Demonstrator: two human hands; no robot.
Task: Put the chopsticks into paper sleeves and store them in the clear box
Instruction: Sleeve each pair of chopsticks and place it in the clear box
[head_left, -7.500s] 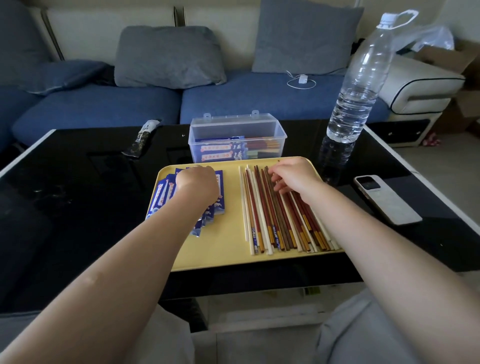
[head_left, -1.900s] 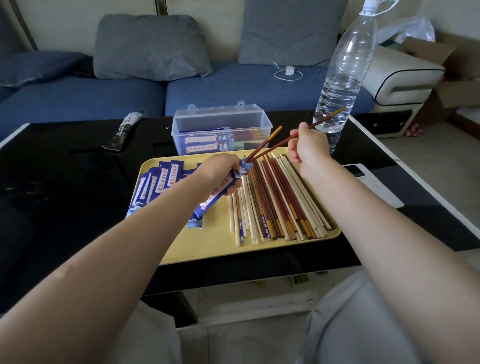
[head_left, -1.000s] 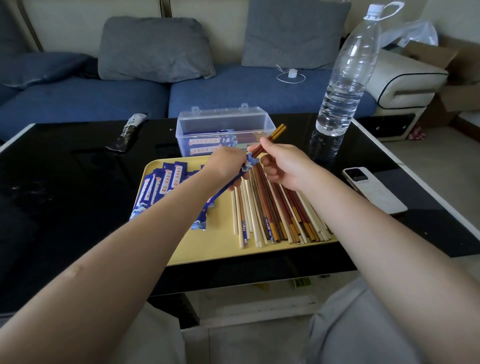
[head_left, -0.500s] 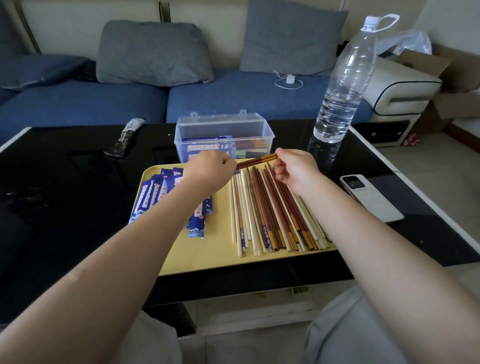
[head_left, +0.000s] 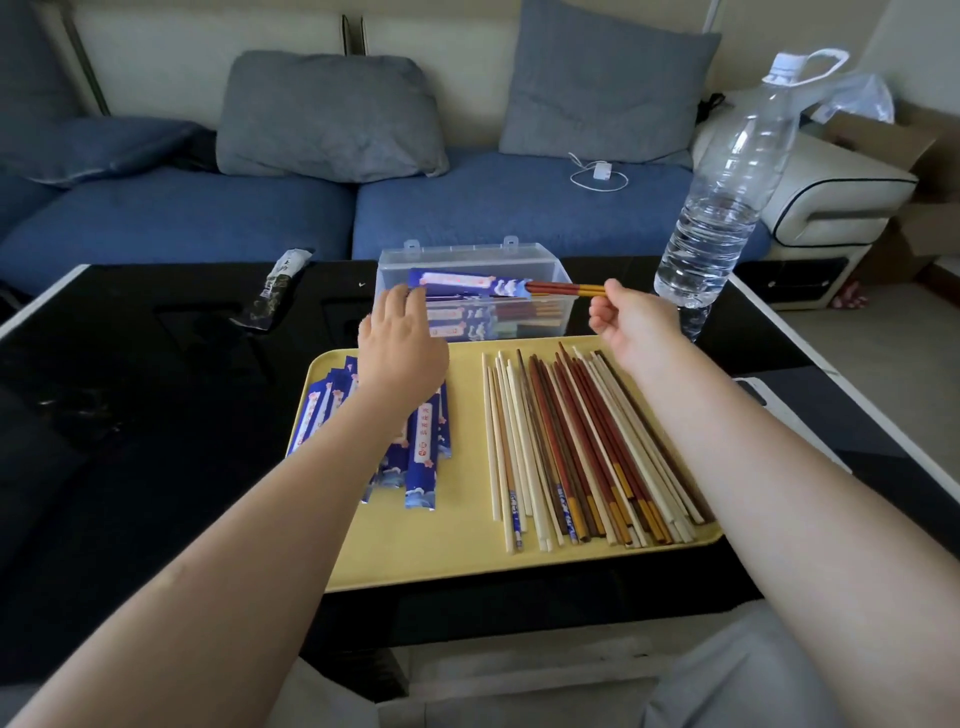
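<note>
From the head camera, my only view, I am at the storing step for one pair: my right hand (head_left: 623, 325) pinches the yellow-tipped ends of a pair of red-brown chopsticks (head_left: 563, 287) already pushed into a blue paper sleeve (head_left: 467, 283), and I hold the sleeved pair level just above the open clear box (head_left: 563, 312), which stands on the black table (head_left: 156, 415) just behind the yellow tray (head_left: 457, 561). My left hand (head_left: 402, 343) is released, fingers straight, fingertips at the sleeve's closed end near the box's left wall; whether they touch the paper I cannot tell. Inside the box several sleeved pairs already lie flat. I judge the next move to be lowering this pair onto them, lengthwise and level so the ends clear the short walls, then letting go. Much remains: a row of bare chopsticks (head_left: 582, 447), pale, red-brown and dark, lies on the right half of the tray, and a pile of empty sleeves (head_left: 423, 457) on the left half, partly under my left forearm. As for writing, the sleeves carry a pale label strip with red characters and a white wave pattern, but the characters are too small to read. The water bottle (head_left: 727, 197) standing at the right shows no label, and I can make out no brand anywhere.
</note>
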